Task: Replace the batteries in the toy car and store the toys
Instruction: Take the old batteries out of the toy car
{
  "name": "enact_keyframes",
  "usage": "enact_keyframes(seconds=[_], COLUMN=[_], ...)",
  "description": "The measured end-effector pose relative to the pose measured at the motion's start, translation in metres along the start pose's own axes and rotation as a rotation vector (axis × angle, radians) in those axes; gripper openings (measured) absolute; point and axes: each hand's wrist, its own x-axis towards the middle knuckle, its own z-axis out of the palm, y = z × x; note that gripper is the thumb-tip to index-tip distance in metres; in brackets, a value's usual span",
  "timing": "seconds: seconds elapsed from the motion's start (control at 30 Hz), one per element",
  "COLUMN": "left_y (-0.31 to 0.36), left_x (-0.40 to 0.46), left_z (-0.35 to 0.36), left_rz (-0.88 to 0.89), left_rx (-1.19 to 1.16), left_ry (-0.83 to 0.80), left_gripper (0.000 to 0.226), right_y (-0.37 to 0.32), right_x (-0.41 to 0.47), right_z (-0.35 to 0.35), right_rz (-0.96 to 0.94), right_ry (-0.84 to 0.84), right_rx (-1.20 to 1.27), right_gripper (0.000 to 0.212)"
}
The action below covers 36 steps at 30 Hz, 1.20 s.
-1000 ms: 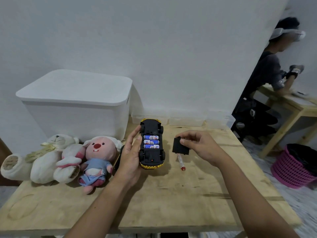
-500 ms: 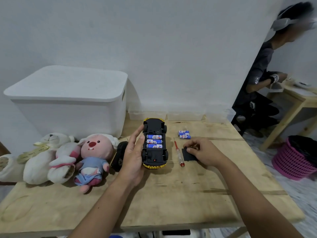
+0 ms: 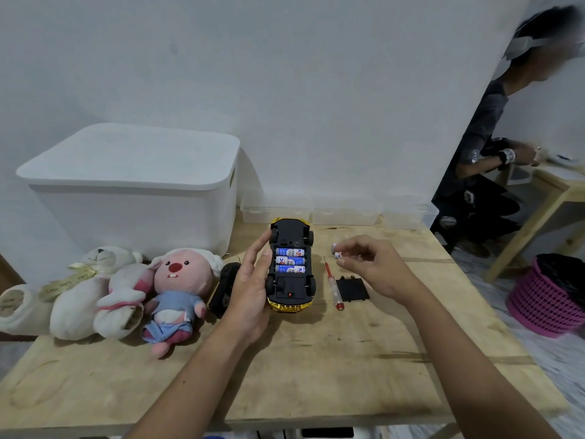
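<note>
Head view. A yellow toy car with a black plastic underside lies upside down on the pale wooden worktop, its battery bay uncovered and filled with three blue-and-white cylindrical batteries lying side by side. The left hand cups the car's left flank, fingers extended along the body and thumb resting at the edge of the bay; it steadies the car rather than enclosing it. The right hand hovers above the worktop just right of the car, fingers loosely curled and empty, fingertips close to two loose blue-and-white batteries lying near the far edge; contact cannot be told. Between car and right hand lie a slim red-handled screwdriver and, just beside it, the flat black rectangular battery cover. A black remote controller sits behind the left hand. Left of it rest a pink-faced plush doll in blue clothes and two cream plush animals, in front of a white lidded plastic storage box.
</note>
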Motion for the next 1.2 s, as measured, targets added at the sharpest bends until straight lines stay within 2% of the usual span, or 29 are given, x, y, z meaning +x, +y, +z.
enact_keyframes(seconds=[0.23,0.43,0.63,0.87,1.03,1.2], left_y=[0.014,0.020,0.023,0.033,0.036,0.042], left_x=[-0.005,-0.009,-0.013,-0.020,-0.023,-0.024], left_z=[0.002,0.001,0.003,0.007,0.004,0.003], left_rz=[-0.016,-0.083,-0.150,-0.169,-0.154,-0.151], left_rx=[0.015,-0.002,-0.044,-0.065,-0.021,-0.029], left_ry=[-0.012,-0.005,-0.054,-0.075,-0.075,-0.064], left_gripper=[0.037,0.036,0.035,0.040,0.038,0.044], right_y=[-0.066,-0.099,-0.103,-0.113,-0.112,-0.117], right_x=[0.005,0.017,0.028,0.027,0.031,0.030], right_z=[-0.003,0.007,0.012,0.012,0.002,-0.005], right_rz=[-0.266,-0.442,-0.384,-0.468,-0.420,-0.406], right_ry=[-0.082,-0.303,-0.456,-0.431,-0.527,-0.561], right_rx=[0.104,-0.156,-0.380,-0.355,-0.323,-0.381], right_gripper=[0.022,0.023,0.020,0.023,0.032,0.027])
